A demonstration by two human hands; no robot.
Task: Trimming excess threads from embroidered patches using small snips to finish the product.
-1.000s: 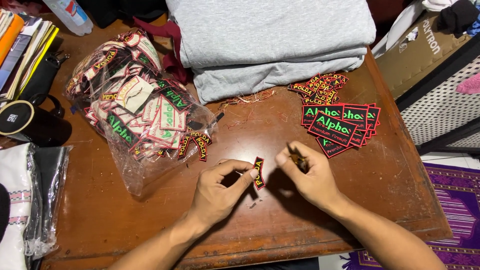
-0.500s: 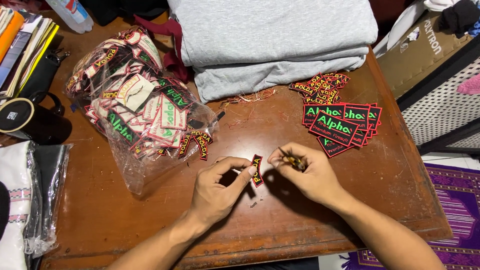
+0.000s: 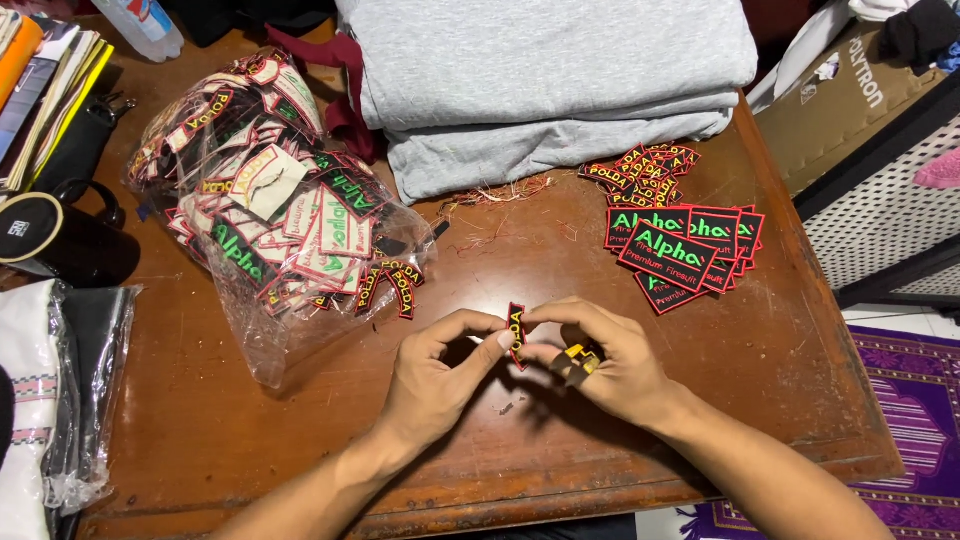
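You've got both hands, left (image 3: 432, 385) and right (image 3: 612, 372), pinching one small embroidered patch (image 3: 516, 333) mid-frame, held upright for a close look.

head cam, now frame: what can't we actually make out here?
- Small patch: seen nearly edge-on, pinched between left hand and right hand; its face hidden.
- Yellow tool: mostly covered by right fingers; kind unclear.
- Plastic bag: glare hides inner patches.
- Books: cut by left edge.

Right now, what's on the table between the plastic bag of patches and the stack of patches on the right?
In the head view, only loose red threads on bare table separate the plastic bag and the stack of patches.
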